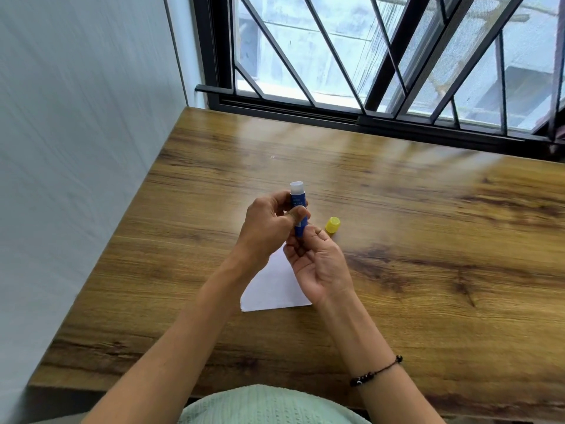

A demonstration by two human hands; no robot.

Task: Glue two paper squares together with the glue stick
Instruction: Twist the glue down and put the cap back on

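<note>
The glue stick [298, 209] is held upright above the wooden table [428, 240], its cap already off: the yellow cap [332, 225] is seen standing on the table just to the right of the hands. The blue barrel is gripped by the left hand [269, 223], with the fingers curled round it and the thumb laid across its front. The lower end of the stick is pinched by the fingertips of the right hand [318, 264], whose palm is turned upward. From this grip it is judged that the base is being twisted to raise the glue; whether any glue stands above the pale rim at the top cannot be told.

White paper [275, 289] lies flat on the table directly below the hands and is partly hidden by them. Only 1 sheet outline can be made out, so it cannot be told whether 2 squares are stacked there or where the second one is.

The step in hand is taken to be preparation of the stick; no glue appears to have been applied yet. The next move calls for the open end to be turned downward and brought onto the paper, with the sheet steadied by 1 hand so that it is not dragged while the glue is rubbed across it.
</note>
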